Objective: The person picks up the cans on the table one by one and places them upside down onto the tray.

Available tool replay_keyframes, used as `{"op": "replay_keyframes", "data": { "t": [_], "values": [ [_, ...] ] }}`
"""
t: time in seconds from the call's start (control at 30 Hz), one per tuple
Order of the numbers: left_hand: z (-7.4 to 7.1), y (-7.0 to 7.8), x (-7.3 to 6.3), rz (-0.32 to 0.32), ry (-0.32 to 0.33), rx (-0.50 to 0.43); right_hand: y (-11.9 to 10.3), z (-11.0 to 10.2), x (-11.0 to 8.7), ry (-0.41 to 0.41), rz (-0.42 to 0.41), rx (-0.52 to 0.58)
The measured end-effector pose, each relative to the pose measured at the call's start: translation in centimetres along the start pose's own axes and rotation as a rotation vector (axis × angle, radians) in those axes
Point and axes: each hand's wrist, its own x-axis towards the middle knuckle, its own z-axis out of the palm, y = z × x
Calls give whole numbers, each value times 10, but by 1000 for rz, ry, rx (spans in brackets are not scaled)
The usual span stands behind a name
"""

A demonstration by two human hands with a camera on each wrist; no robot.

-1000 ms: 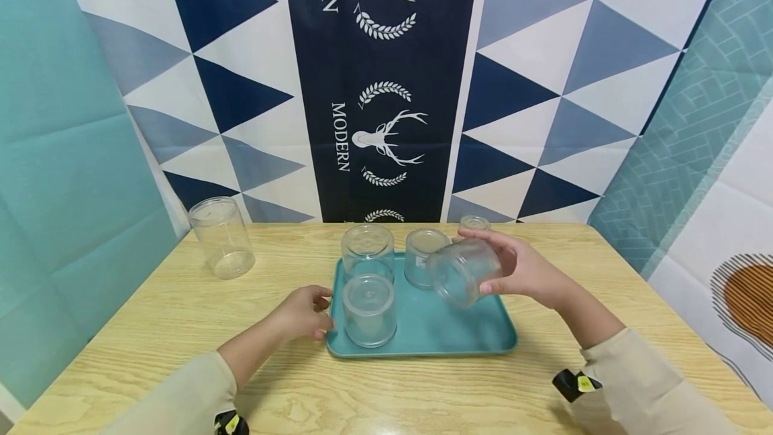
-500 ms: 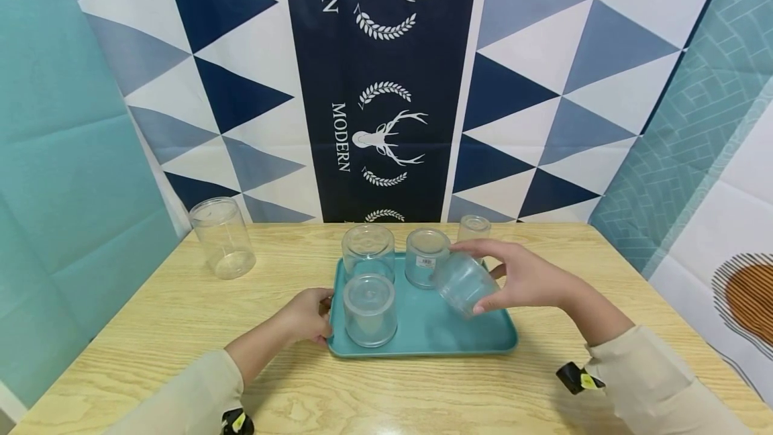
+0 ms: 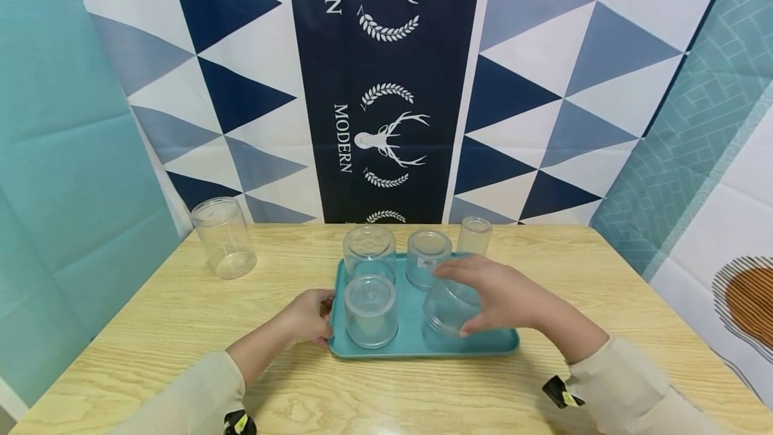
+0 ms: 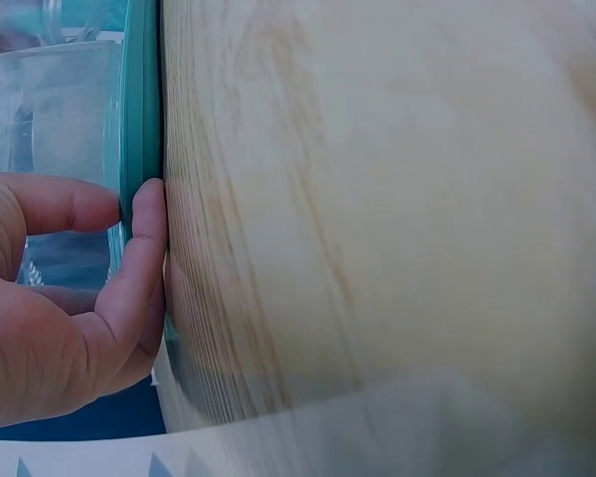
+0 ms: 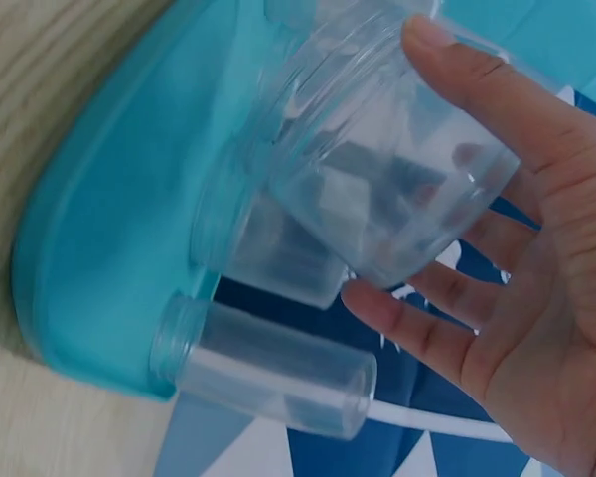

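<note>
My left hand [image 3: 304, 317] grips the left rim of a teal tray [image 3: 417, 340]; in the left wrist view the thumb and fingers pinch its edge [image 4: 142, 99]. My right hand [image 3: 507, 297] holds a clear plastic jar [image 5: 397, 169] from its right side, low over the tray's right half. The jar tilts, its threaded mouth toward the tray. On the tray's left stand two clear jars, a front jar [image 3: 370, 314] and a back jar [image 3: 370, 250]. Behind the held jar are a labelled jar [image 3: 426, 257] and a slim tall jar [image 3: 475, 237], both mouth down.
A larger clear jar [image 3: 223, 240] stands at the back left of the wooden table [image 3: 290, 388]. A patterned cloth [image 3: 386, 86] hangs right behind the table's far edge. Teal curtain [image 3: 72, 173] borders the left side.
My right hand has lowered the jar from above the tray's back right toward its surface, tipping it mouth down. The left hand has closed from beside the tray onto its rim.
</note>
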Motion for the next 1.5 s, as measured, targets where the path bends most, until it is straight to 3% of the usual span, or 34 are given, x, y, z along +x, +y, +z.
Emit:
{"op": "replay_keyframes", "data": {
  "t": [0.33, 0.6, 0.9, 1.2, 1.5],
  "values": [
    [-1, 2, -1, -3, -3, 1, -11, 16, 14, -10, -91, -211],
    [0, 1, 0, 0, -2, 1, -14, 26, 20, -63, -71, -232],
    [1, 4, -1, -1, 6, 2, -16, 31, 24, -56, -70, -311],
    [1, 3, -1, -7, 7, 5, -18, 30, 25, -81, -37, -306],
    [-2, 4, -5, -11, -11, 15, -20, 21, 23, -100, 16, -211]
  ]
}}
